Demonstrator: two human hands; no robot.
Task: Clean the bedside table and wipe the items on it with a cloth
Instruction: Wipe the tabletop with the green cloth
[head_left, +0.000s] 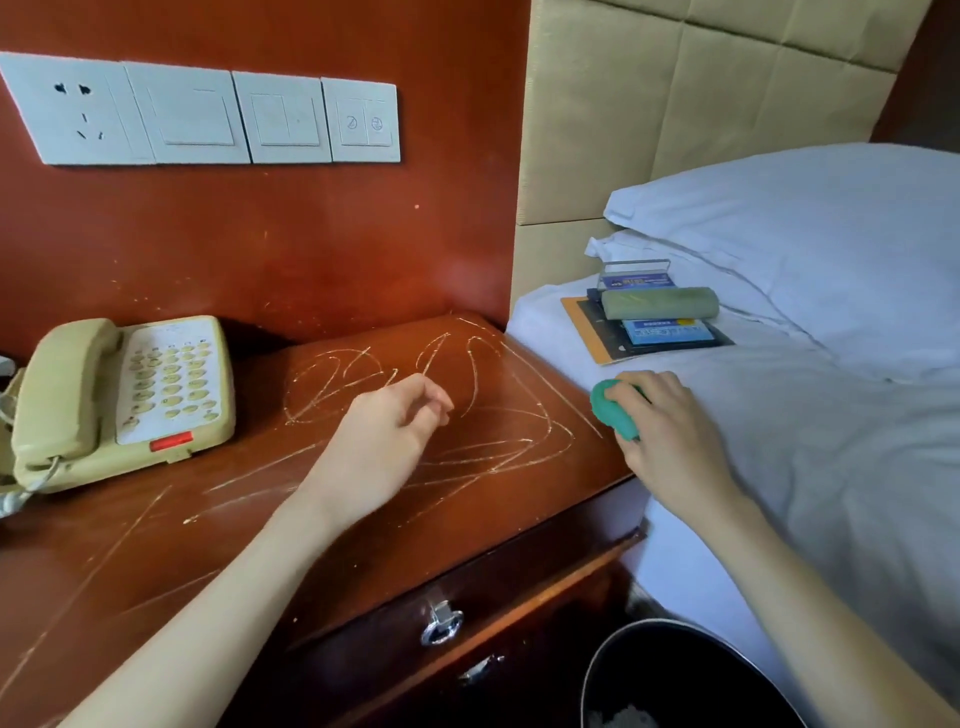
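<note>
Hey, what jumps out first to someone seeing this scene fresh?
Pale looping scribble marks cover the reddish-brown wooden bedside table, beside a cream push-button telephone at its left. The right hand grips a crumpled green cloth at the white bed's edge.

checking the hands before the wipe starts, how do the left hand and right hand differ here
The left hand hangs over the bedside table with fingers loosely curled and holds nothing; the right hand grips a green cloth. The left hand is above the pale streaks on the wood; the right hand rests at the bed edge. Both are bare.
</note>
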